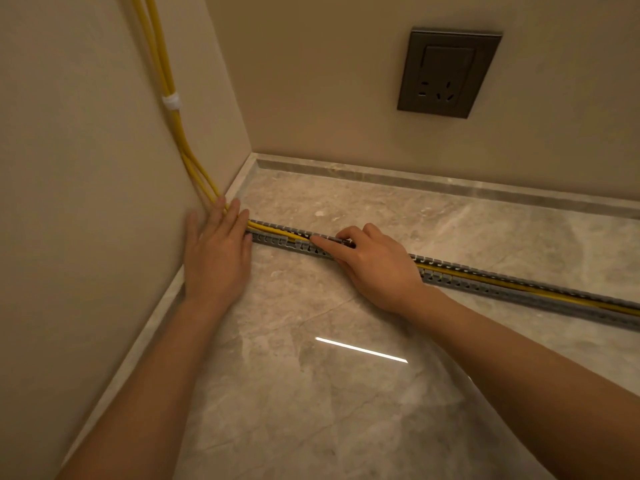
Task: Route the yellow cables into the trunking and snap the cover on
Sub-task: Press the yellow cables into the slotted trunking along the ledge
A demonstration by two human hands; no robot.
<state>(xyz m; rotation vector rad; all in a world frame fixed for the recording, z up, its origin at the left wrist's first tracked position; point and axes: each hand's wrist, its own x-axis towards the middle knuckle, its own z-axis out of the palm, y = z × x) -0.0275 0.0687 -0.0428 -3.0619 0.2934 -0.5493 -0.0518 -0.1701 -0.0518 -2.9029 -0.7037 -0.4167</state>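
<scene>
Yellow cables (173, 129) run down the left wall, bound by a white tie (171, 102), then bend into a grey slotted trunking (519, 289) lying on the marble floor. The cables lie inside the open channel, visible to the right. No cover is in view. My left hand (216, 258) lies flat, fingers spread, pressing the cables where they meet the trunking's left end. My right hand (374, 265) rests on the trunking's middle, its index finger stretched along the channel top over the cables, other fingers curled.
A dark wall socket (448, 72) sits on the back wall. A marble skirting (415, 178) edges the glossy floor at both walls. The trunking runs diagonally from the left wall to the right frame edge.
</scene>
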